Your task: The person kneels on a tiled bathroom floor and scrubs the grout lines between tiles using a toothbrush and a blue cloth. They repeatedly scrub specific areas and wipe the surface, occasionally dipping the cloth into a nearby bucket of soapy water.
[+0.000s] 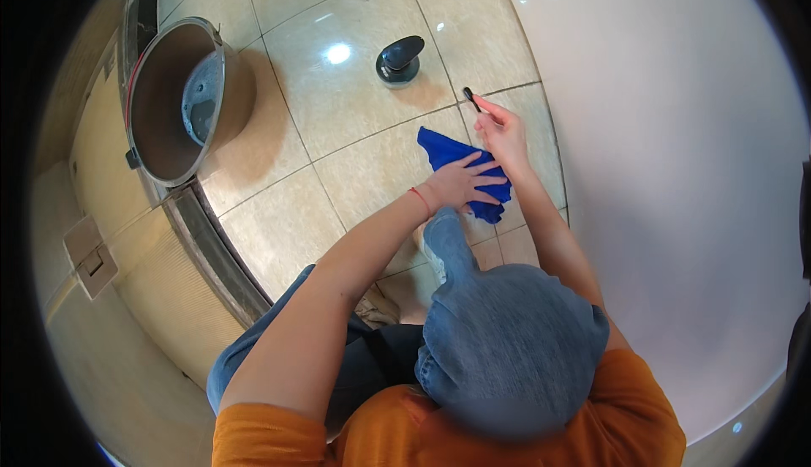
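My left hand (460, 181), with a thin red band at the wrist, lies with fingers spread on a blue cloth (437, 145) on the tiled floor. The cloth sticks out around the hand on several sides. Just to the right, my right hand (503, 136) is closed around a small black brush (470, 96), shaped like a toothbrush; its head points up and left over a grout line, and much of the handle is hidden in the fingers. A shiny black object (399, 60) with a round base and a slanted top stands a little beyond the brush.
At the far left a brown bucket (232, 91) holds some water. A dark raised sill (217, 256) runs along the left, beside a beige wall. To the right rises a smooth white surface (667, 171). My bent knee in blue jeans (515, 332) is below my hands.
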`<state>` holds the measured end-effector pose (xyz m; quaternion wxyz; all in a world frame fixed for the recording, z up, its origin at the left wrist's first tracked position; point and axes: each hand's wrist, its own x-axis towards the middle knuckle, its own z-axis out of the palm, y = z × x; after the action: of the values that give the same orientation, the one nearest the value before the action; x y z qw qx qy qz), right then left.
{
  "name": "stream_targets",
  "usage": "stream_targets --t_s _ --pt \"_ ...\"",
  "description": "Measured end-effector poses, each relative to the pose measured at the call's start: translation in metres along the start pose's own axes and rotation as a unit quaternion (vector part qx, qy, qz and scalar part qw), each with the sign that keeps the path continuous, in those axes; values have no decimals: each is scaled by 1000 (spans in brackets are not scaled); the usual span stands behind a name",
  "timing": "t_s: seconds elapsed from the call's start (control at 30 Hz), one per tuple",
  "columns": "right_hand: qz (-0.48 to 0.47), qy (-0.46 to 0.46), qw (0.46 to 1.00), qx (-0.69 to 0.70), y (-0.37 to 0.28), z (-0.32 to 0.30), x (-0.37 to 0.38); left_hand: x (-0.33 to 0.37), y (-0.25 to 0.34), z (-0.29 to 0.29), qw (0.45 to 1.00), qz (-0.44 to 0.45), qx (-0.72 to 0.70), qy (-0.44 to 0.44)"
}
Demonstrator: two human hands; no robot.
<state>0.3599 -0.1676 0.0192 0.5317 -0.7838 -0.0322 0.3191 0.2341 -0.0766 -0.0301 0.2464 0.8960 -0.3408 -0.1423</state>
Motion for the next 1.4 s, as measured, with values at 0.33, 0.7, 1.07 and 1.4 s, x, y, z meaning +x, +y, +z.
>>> stream_targets --t_s 0.33,0.7,1.07,1.4 --pt "23 24 999 24 34 -30 -11 -52 -91 -62 952 -243 40 183" --pt "-3 -23 1000 7 62 -32 -25 -202 -66 -77 973 -228 26 30" --pt "-247 -192 869 -384 -17 87 15 -331 -49 -89 953 -271 34 -131" --pt "-153 -208 829 -496 -33 51 54 -333 -37 -60 943 -328 62 -18"
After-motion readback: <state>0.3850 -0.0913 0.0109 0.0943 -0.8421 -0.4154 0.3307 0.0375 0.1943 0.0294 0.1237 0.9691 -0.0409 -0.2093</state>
